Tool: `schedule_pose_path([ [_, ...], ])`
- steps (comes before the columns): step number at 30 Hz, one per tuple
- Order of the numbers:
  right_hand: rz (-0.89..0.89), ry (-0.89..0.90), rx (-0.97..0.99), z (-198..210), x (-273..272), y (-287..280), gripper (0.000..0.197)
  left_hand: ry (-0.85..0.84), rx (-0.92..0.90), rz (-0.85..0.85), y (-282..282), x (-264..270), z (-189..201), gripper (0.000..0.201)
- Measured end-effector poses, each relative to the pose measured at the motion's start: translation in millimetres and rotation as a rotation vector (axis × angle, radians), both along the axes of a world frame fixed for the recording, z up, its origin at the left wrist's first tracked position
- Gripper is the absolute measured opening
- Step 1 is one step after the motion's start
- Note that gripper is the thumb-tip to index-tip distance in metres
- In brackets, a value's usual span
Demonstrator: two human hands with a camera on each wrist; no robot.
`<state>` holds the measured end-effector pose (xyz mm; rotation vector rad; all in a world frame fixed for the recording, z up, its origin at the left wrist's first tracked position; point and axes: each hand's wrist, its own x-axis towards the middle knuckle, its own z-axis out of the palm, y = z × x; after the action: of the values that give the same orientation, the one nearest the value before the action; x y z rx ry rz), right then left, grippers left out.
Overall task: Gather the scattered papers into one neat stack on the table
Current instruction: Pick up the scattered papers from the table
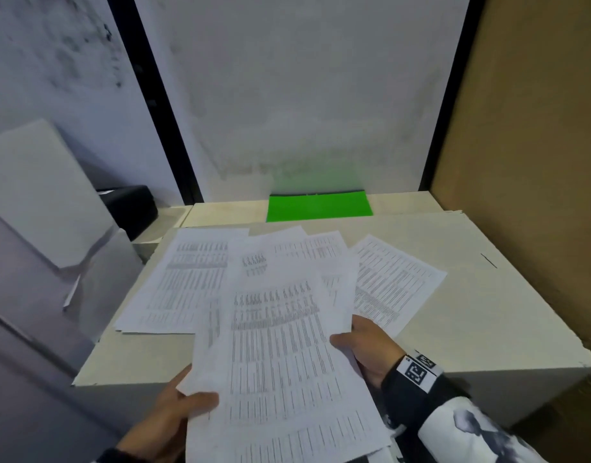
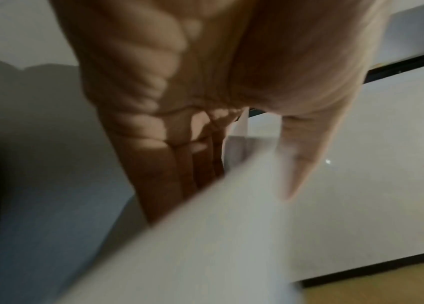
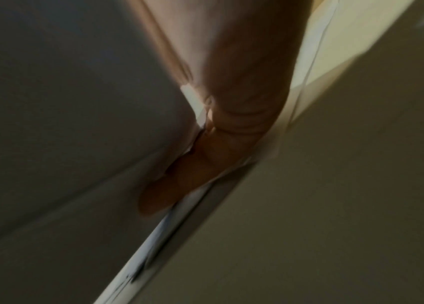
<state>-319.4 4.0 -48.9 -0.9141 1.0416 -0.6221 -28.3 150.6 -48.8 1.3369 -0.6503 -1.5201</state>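
Note:
A bundle of printed white papers (image 1: 280, 355) is lifted off the near edge of the table (image 1: 481, 315), held by both hands. My left hand (image 1: 184, 406) pinches its lower left corner, thumb on top, fingers underneath. My right hand (image 1: 364, 342) grips its right edge, thumb on top. Other printed sheets lie fanned on the table: one at the left (image 1: 180, 279), one at the right (image 1: 394, 282), more at the middle back (image 1: 307, 248). In the left wrist view the left hand (image 2: 221, 176) meets the blurred paper (image 2: 205, 236). In the right wrist view the right hand's fingers (image 3: 205, 160) lie along the paper edge (image 3: 153, 232).
A green folder (image 1: 319, 207) lies flat at the back of the table against the white wall. A brown board (image 1: 528, 162) stands along the right side. A black device (image 1: 130, 208) and a grey box (image 1: 37, 195) sit to the left, off the table.

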Motion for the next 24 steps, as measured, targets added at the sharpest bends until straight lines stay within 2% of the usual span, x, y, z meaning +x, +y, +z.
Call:
schedule_pose_path([
  [2, 0.008, 0.017, 0.016, -1, -1, 0, 0.037, 0.007, 0.007, 0.074, -11, 11, -2, 0.045],
  [4, 0.02, 0.038, 0.017, -3, -3, 0, 0.037, -0.032, 0.004, 0.113, -23, 17, -2, 0.046],
  [6, 0.056, 0.056, 0.011, -7, -1, 0, 0.039, -0.104, -0.018, 0.023, -33, 17, 2, 0.045],
  [8, 0.087, 0.059, -0.018, -3, 2, 5, 0.041, -0.297, -0.059, -0.095, -40, 13, 7, 0.041],
  [10, 0.101, 0.051, -0.065, 7, 6, 13, 0.041, -0.52, -0.098, -0.211, -44, -1, 16, 0.054],
  [12, 0.115, 0.055, -0.174, 14, 7, 17, 0.047, -0.617, -0.159, -0.229, -46, -14, 26, 0.06],
  [14, 0.116, 0.069, -0.285, 21, 2, 16, 0.061, -0.633, -0.237, -0.162, -49, -23, 42, 0.061],
  [17, 0.044, -0.063, -0.311, 46, -9, 8, 0.071, -0.687, -0.362, -0.049, -59, -22, 75, 0.061],
  [19, -0.053, -0.028, -0.466, 74, -14, 3, 0.061, -0.701, -0.47, -0.02, -70, -19, 97, 0.063],
  [22, -0.113, 0.121, -0.814, 113, -14, -6, 0.047, -0.661, -0.635, 0.07, -89, -22, 123, 0.067],
  [24, -0.157, 0.091, -0.926, 127, -14, -10, 0.038, -0.636, -0.711, 0.157, -103, -29, 134, 0.061],
])
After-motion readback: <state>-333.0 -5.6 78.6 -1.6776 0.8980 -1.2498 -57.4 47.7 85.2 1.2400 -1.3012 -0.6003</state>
